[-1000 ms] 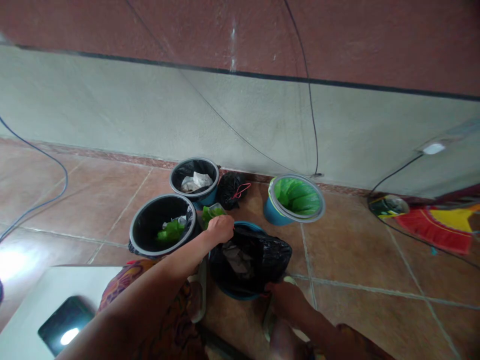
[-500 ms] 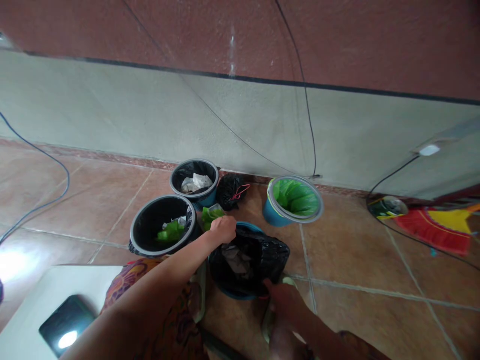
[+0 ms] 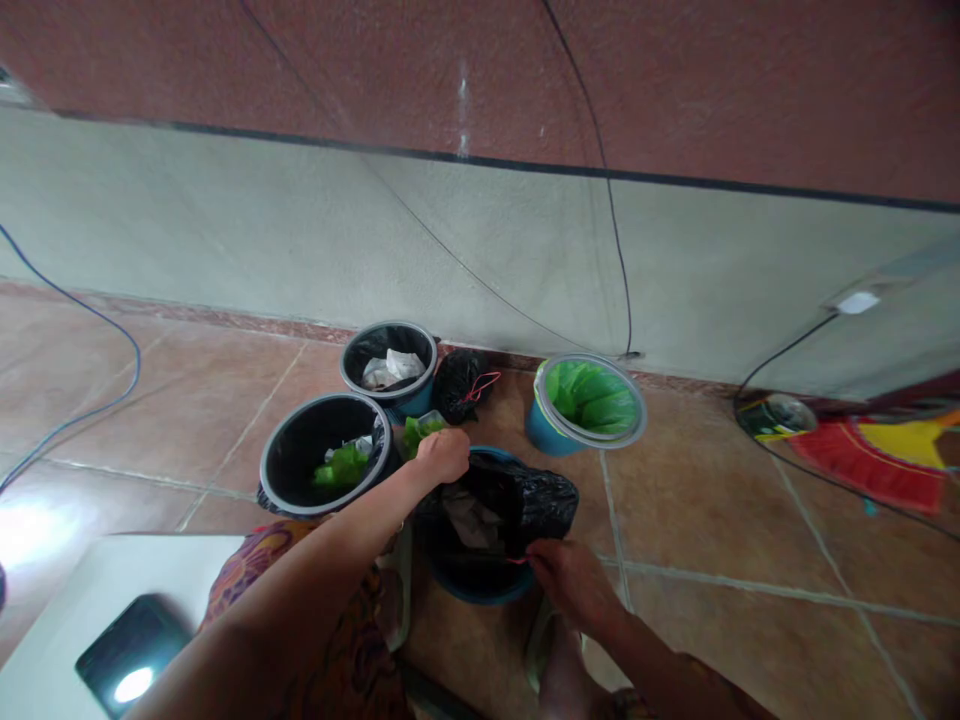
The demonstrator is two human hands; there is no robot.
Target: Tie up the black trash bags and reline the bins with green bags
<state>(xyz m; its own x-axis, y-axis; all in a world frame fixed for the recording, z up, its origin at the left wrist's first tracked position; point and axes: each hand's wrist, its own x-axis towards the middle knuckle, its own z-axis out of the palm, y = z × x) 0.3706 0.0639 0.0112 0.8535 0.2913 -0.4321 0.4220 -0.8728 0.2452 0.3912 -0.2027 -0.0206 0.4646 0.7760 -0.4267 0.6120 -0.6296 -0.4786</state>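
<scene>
Between my feet stands a blue bin (image 3: 484, 592) with a black garbage bag (image 3: 551, 500) in it, its mouth pulled up past the rim. Crumpled greyish waste (image 3: 472, 520) shows inside the bag. At the far left of the rim, my left hand (image 3: 444, 455) is closed on the edge of the bag. My right hand (image 3: 574, 580), at the near right, pinches a red drawstring (image 3: 517, 560) that runs out of the bag's edge. The fingertips of both hands are partly hidden.
Two black-lined bins (image 3: 270, 480) with waste stand to the left, beside a tied black bag (image 3: 457, 385). A green-lined blue bin (image 3: 544, 430) is by the wall. A phone (image 3: 131, 650) lies on a white surface (image 3: 60, 620). Right, a cable (image 3: 840, 485) crosses the floor.
My right hand has moved up and slightly inward, drawing the red drawstring from outside the rim to over the bag's near edge. My left hand stays nearly in place.
</scene>
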